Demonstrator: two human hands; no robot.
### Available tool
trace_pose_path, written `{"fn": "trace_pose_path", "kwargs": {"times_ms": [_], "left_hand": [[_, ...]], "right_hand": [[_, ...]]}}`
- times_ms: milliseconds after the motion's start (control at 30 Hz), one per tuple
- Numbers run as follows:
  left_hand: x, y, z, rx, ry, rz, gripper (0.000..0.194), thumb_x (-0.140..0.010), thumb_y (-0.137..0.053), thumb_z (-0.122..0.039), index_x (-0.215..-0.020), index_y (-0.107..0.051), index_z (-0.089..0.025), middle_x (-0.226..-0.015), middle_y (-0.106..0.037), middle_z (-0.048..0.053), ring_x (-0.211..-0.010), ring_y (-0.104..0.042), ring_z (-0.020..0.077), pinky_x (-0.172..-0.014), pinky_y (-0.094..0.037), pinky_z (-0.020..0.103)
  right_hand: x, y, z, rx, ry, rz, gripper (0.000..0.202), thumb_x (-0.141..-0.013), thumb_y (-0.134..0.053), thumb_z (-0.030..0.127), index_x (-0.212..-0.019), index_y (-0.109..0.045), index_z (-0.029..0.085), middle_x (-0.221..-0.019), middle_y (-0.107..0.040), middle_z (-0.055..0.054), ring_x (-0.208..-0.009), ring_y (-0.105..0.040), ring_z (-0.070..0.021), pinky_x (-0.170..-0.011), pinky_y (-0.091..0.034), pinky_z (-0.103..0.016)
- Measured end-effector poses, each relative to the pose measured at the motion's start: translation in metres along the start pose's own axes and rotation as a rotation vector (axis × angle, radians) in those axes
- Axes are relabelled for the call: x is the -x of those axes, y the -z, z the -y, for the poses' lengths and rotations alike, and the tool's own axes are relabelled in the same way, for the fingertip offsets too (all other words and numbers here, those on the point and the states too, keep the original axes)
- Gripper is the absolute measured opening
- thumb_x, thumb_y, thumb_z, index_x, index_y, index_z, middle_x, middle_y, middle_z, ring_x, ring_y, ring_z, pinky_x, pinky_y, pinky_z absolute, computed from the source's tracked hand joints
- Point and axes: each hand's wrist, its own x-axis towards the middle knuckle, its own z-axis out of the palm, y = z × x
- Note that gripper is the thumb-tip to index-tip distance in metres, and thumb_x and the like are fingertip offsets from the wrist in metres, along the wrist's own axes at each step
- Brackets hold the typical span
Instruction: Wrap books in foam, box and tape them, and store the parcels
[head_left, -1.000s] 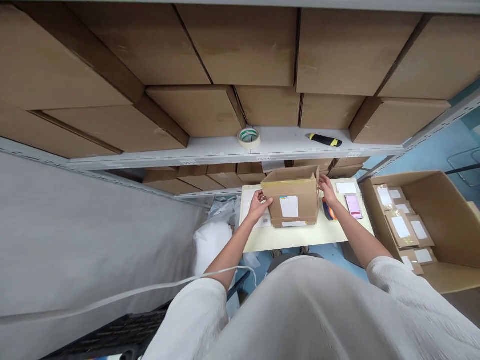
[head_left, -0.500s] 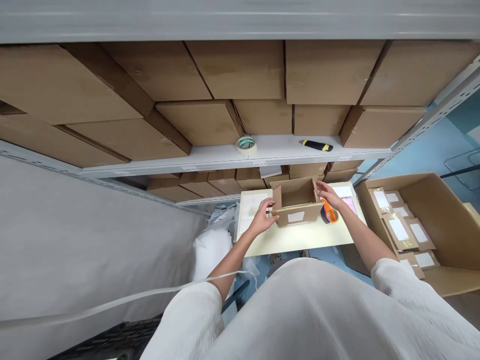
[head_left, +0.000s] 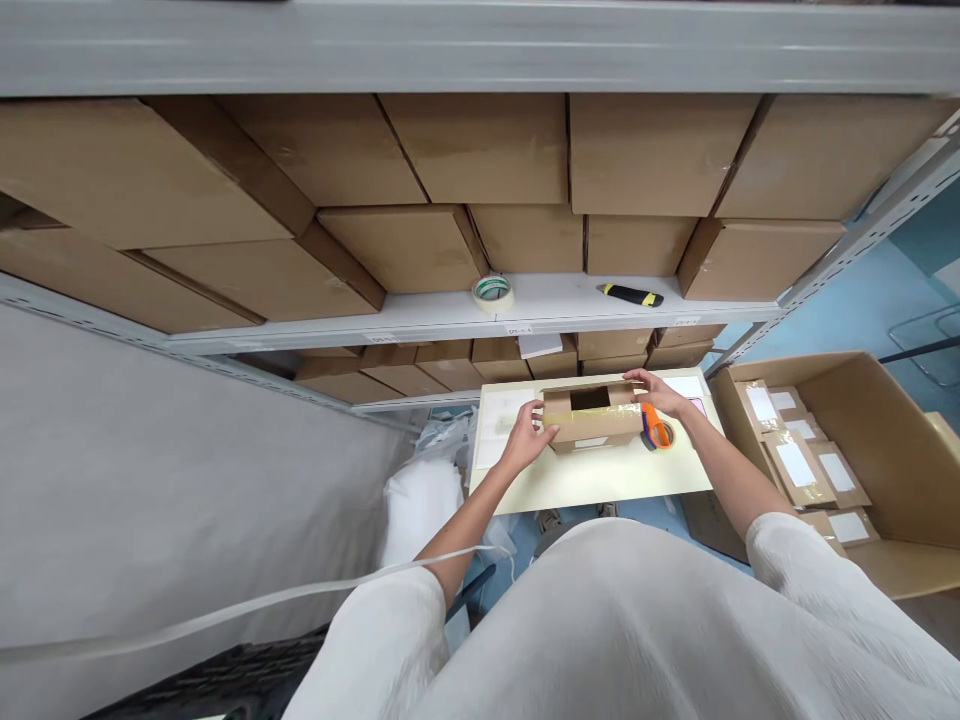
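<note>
Small box (head_left: pixel 604 434): sits on the counter (head_left: pixel 577 490), right of centre in the lower half of the frame; a dark gap shows in its top, and tape runs along the near flap (head_left: pixel 592 417).
Left hand (head_left: pixel 527 438): half open, thumb and curved fingers at the left end of the small box; no closed grip shows.
Right hand (head_left: pixel 661 395): loosely open, fingers extended at the far right corner; firmness of contact cannot be determined.
Step in hand: judged to be folding the top flaps; the gap indicates incomplete closure.
Next move: judged to call for even inward pressure, with the small box steadied at both ends.
Tape dispenser (head_left: pixel 658 431): orange, just beside the right end of the small box.
Shelf (head_left: pixel 559 290): carries a tape roll (head_left: pixel 493 292) and a cutter (head_left: pixel 632 295), centre of the frame.
Large carton (head_left: pixel 862 410): right edge of the frame; contains labelled parcels (head_left: pixel 800 466).
</note>
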Motion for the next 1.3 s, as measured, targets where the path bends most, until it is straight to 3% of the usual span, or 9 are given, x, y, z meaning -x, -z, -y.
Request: {"fn": "trace_pose_path", "kwargs": {"times_ms": [167, 233, 300, 367, 467, 800, 933, 1100, 1300], "left_hand": [[0.003, -0.008, -0.001, 0.005, -0.024, -0.079, 0.085, -0.089, -0.077, -0.039, -0.164, -0.038, -0.032, -0.156, -0.050, 0.015, -0.110, -0.066, 0.0224, -0.091, -0.060, 0.041], [0.003, -0.009, -0.001, -0.011, -0.050, -0.080, 0.083, -0.092, -0.075, -0.041, -0.165, -0.038, -0.032, -0.160, -0.046, 0.015, -0.113, -0.066, 0.0236, -0.093, -0.060, 0.042], [0.003, -0.010, 0.000, -0.047, -0.075, -0.050, 0.070, -0.096, -0.070, -0.043, -0.161, -0.047, -0.030, -0.163, -0.044, 0.015, -0.126, -0.064, 0.0274, -0.101, -0.059, 0.044], [0.003, -0.010, 0.001, -0.093, -0.092, -0.004, 0.056, -0.101, -0.064, -0.045, -0.154, -0.057, -0.029, -0.165, -0.044, 0.015, -0.141, -0.057, 0.0314, -0.112, -0.054, 0.046], [0.003, -0.013, 0.002, -0.149, -0.085, 0.028, 0.051, -0.106, -0.059, -0.049, -0.153, -0.061, -0.030, -0.168, -0.043, 0.014, -0.146, -0.054, 0.0345, -0.122, -0.046, 0.051], [0.005, -0.012, 0.008, -0.135, -0.047, 0.066, 0.059, -0.108, -0.055, -0.053, -0.163, -0.053, -0.034, -0.173, -0.039, 0.013, -0.139, -0.061, 0.0322, -0.118, -0.050, 0.047], [0.005, -0.007, 0.017, -0.105, -0.015, 0.076, 0.060, -0.108, -0.053, -0.055, -0.164, -0.053, -0.034, -0.166, -0.049, 0.013, -0.151, -0.051, 0.0348, -0.122, -0.046, 0.050], [-0.002, -0.017, 0.013, -0.065, -0.026, 0.084, 0.061, -0.107, -0.057, -0.055, -0.165, -0.051, -0.035, -0.163, -0.053, 0.012, -0.153, -0.049, 0.0345, -0.123, -0.046, 0.051], [0.001, -0.025, 0.006, -0.054, -0.006, 0.112, 0.062, -0.107, -0.058, -0.053, -0.166, -0.051, -0.035, -0.164, -0.050, 0.013, -0.151, -0.052, 0.0344, -0.119, -0.050, 0.049]], "right_hand": [[0.010, 0.001, 0.006, -0.098, -0.059, 0.004, 0.035, -0.084, -0.079, 0.050, -0.113, -0.078, 0.030, -0.136, -0.073, -0.006, -0.121, -0.064, -0.0273, -0.101, -0.057, -0.044], [0.013, -0.003, 0.003, -0.033, -0.021, -0.017, 0.040, -0.082, -0.084, 0.055, -0.109, -0.078, 0.026, -0.134, -0.073, -0.008, -0.120, -0.065, -0.0281, -0.105, -0.055, -0.045], [0.013, -0.009, -0.003, 0.030, 0.039, -0.048, 0.044, -0.076, -0.089, 0.054, -0.106, -0.077, 0.025, -0.131, -0.073, -0.009, -0.120, -0.065, -0.0288, -0.108, -0.053, -0.046], [0.012, -0.014, -0.009, 0.063, 0.080, -0.093, 0.046, -0.072, -0.092, 0.052, -0.105, -0.075, 0.025, -0.128, -0.073, -0.009, -0.124, -0.065, -0.0296, -0.111, -0.052, -0.047], [0.010, -0.019, -0.017, 0.082, 0.087, -0.145, 0.046, -0.071, -0.091, 0.051, -0.107, -0.074, 0.026, -0.128, -0.073, -0.009, -0.129, -0.064, -0.0294, -0.116, -0.049, -0.047], [0.016, -0.020, -0.013, 0.094, 0.053, -0.121, 0.044, -0.074, -0.090, 0.051, -0.106, -0.072, 0.027, -0.134, -0.071, -0.009, -0.132, -0.063, -0.0316, -0.112, -0.052, -0.048], [0.018, -0.027, -0.015, 0.110, 0.065, -0.150, 0.046, -0.074, -0.090, 0.056, -0.107, -0.073, 0.028, -0.134, -0.071, -0.010, -0.130, -0.063, -0.0311, -0.115, -0.051, -0.050], [0.020, -0.019, -0.017, 0.124, 0.056, -0.192, 0.048, -0.072, -0.090, 0.055, -0.107, -0.073, 0.027, -0.134, -0.071, -0.010, -0.132, -0.063, -0.0323, -0.120, -0.046, -0.053], [0.026, -0.008, -0.012, 0.110, 0.013, -0.167, 0.046, -0.073, -0.090, 0.052, -0.108, -0.074, 0.027, -0.137, -0.070, -0.012, -0.133, -0.063, -0.0349, -0.105, -0.056, -0.050]]}}
